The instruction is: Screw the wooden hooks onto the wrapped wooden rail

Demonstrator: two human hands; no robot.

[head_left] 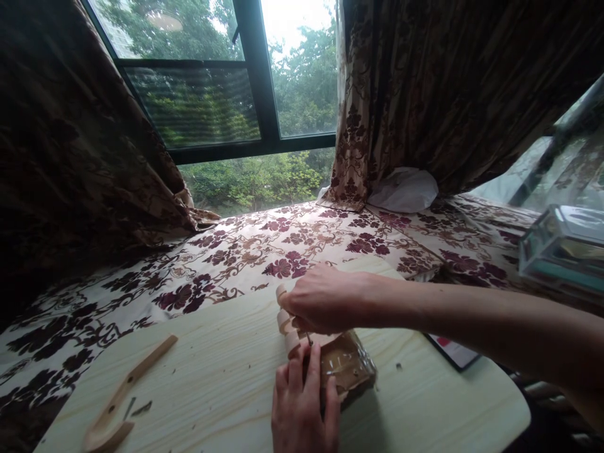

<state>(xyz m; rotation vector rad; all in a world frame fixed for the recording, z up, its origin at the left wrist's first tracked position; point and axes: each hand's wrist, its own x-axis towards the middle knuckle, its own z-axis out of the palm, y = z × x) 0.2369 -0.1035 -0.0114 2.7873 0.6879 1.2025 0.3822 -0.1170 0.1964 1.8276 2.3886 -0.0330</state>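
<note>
Right hand (317,302) is curling into a loose fist above the light wooden piece (291,343), which is lying partly on and partly beyond the left side of the brown taped block (350,362) on the table (212,371). Cannot tell whether the right grip is pinching anything; the knuckles are hiding its fingertips. A thin dark metal pin (309,340) is showing just below that fist; whether it is touching the fingers is unclear.

Left hand (302,406) is coming in from the near side, its grip spread: index finger reaching to just beside the pin, thumb lying apart at the block's near side.

Key relation: the wooden piece is sitting beneath and to the left of the right fist and directly beyond the left fingertips. Its row of rounded lobes is running away from the wearer, near to far. Left hand is flanking the near end; right hand is covering the far part.

Well apart, at left, a hooked wooden piece (134,379) is lying diagonally beside a small screw (129,409).
</note>
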